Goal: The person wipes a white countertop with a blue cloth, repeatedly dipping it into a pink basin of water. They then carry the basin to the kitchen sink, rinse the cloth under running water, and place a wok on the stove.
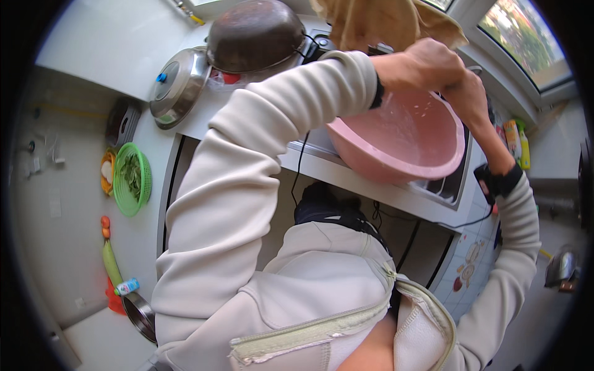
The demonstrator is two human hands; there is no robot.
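My left hand (pixel 423 65) and my right hand (pixel 468 99) meet above the far rim of a pink plastic basin (pixel 394 164). Both have curled fingers, and whatever may be inside them is hidden. Water with ripples or splashes shows in the basin, which sits tilted over a stainless steel sink (pixel 452 192). Just behind my left hand hangs a tan cloth (pixel 371 21); I cannot tell whether the hand touches it. A dark band with a small device (pixel 494 181) is around my right wrist.
Left of the basin are a dark, upturned metal pan (pixel 255 35) and a steel lid (pixel 178 88). A green basket (pixel 147 178) of leaves stands on the left counter. Bottles (pixel 519 141) stand at right. A black cord (pixel 297 178) hangs over the counter edge.
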